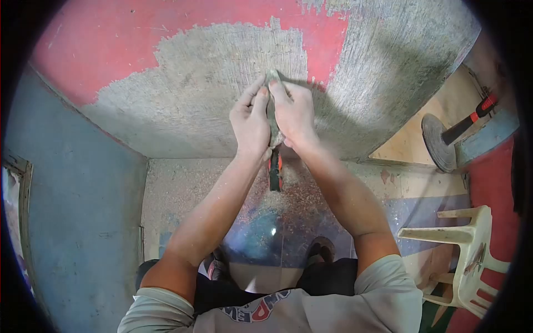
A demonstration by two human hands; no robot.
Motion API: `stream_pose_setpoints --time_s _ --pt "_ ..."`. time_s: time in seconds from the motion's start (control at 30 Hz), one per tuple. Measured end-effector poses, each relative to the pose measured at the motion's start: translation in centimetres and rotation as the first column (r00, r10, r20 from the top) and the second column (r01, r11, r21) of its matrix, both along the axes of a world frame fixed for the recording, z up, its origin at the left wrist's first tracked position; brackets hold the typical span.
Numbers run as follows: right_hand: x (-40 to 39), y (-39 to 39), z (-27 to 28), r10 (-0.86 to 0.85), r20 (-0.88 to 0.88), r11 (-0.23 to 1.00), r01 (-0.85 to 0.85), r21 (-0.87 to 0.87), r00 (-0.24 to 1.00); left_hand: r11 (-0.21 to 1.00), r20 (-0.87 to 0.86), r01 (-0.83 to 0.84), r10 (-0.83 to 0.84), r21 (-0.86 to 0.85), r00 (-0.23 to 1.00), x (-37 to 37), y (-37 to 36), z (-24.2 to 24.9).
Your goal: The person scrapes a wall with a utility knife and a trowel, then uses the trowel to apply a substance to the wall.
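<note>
My left hand [252, 123] and my right hand [294, 114], both coated in pale dust, close around a scraper from either side. The scraper has a narrow, dusty blade [272, 114] and a black-and-red handle [275, 173] that hangs below my wrists. Its upper end [273, 75] reaches past my fingertips, close against the wall [222, 61]. Whether it touches the surface is hard to tell. Around my hands the wall is bare, rough grey, with ragged-edged pink paint [122, 33] above and a pink strip beside it.
Debris [183, 191] litters the tiled floor below, where my two feet stand. A blue wall [83, 205] closes the left side. At right, a round grey disc [433, 143] with a black-and-red handle rests by a ledge, above a pale plastic chair [466, 238].
</note>
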State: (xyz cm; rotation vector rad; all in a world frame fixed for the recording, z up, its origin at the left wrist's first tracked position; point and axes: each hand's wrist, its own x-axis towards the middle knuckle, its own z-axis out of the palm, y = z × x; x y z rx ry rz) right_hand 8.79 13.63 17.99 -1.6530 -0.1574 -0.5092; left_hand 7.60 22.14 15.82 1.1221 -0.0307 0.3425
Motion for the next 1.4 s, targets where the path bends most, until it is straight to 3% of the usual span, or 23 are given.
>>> stream_pose_setpoints --time_s 0.07,0.13,0.2,0.27,0.37,0.5,0.53,0.67,0.77,0.87,0.97,1.1,1.13,1.17,1.2,1.27,1.3,1.4 --pt "0.5 0.2 2.0 0.019 0.066 0.999 -0.021 0.030 0.998 1.000 0.049 0.005 -0.005 -0.008 0.999 0.2 0.3 3.0" --pt "0.1 0.0 4.2 0.052 -0.018 0.998 -0.051 0.042 0.998 0.998 0.076 0.028 -0.024 -0.049 0.997 0.6 0.5 5.0" --pt "0.3 0.3 4.0 0.049 0.001 0.995 -0.049 0.081 0.999 1.000 0.093 -0.002 0.002 0.007 0.996 0.7 0.5 3.5" --pt "0.8 0.3 0.4 0.027 0.036 0.995 -0.030 0.092 0.999 0.991 0.075 -0.057 0.048 0.121 0.996 -0.4 0.1 2.9" --pt "0.9 0.2 -2.4 0.017 -0.013 0.999 -0.017 0.032 1.000 0.999 0.012 -0.019 0.018 0.035 1.000 0.3 0.3 -1.7" --pt "1.7 1.5 3.5 0.029 0.120 1.000 -0.028 -0.014 0.992 0.982 0.220 -0.129 0.097 0.137 0.971 1.6 1.8 4.0" --pt "1.7 1.9 5.6 0.045 0.105 0.999 -0.045 -0.008 0.993 0.999 0.169 -0.030 0.034 -0.031 0.985 1.8 2.0 5.5" --pt "1.7 2.0 4.9 0.052 0.125 0.999 -0.052 -0.005 0.991 0.987 0.194 -0.138 0.120 0.081 0.974 1.5 2.0 5.2" --pt "1.2 1.9 2.3 0.066 0.046 0.996 -0.069 0.061 0.997 0.996 0.048 -0.069 0.067 0.052 0.997 1.0 1.7 1.5" --pt "1.6 1.9 3.2 0.041 0.110 0.999 -0.038 -0.027 0.993 0.996 0.098 -0.087 0.089 -0.025 0.991 1.2 1.7 3.6" --pt "1.6 2.7 6.7 0.064 0.106 0.997 -0.067 0.026 0.992 0.996 0.165 0.012 0.002 -0.088 0.986 1.6 2.5 7.0" --pt "2.1 2.0 2.9 0.059 0.169 0.998 -0.060 0.006 0.984 0.979 0.197 -0.162 0.137 0.121 0.971 1.5 1.7 3.4" --pt "1.9 1.1 0.8 0.013 0.104 0.994 -0.002 -0.108 0.995 0.997 0.145 -0.080 0.078 0.012 0.986 1.6 1.1 0.8" --pt "1.5 0.6 -1.6 -0.033 0.099 0.987 0.048 -0.154 0.995 0.998 0.056 -0.041 0.039 0.046 0.998 1.0 0.8 -1.3" --pt "1.0 0.2 -3.9 -0.079 0.096 0.975 0.097 -0.201 0.992 0.988 0.090 -0.095 0.085 0.121 0.992 1.0 0.2 -4.4" --pt "0.2 -0.5 -8.4 -0.121 0.026 0.978 0.123 -0.169 0.992 0.990 -0.026 0.018 -0.014 0.138 1.000 0.4 -0.3 -8.8" --pt "-0.5 -0.6 -8.2 -0.143 -0.010 0.978 0.140 -0.154 0.990 0.987 -0.085 0.078 -0.066 0.141 0.994 -0.2 -0.5 -8.4" --pt "1.0 -1.0 -4.8 -0.156 0.095 0.958 0.174 -0.228 0.983 0.950 0.063 -0.099 0.084 0.297 0.994 0.8 -0.8 -5.5"
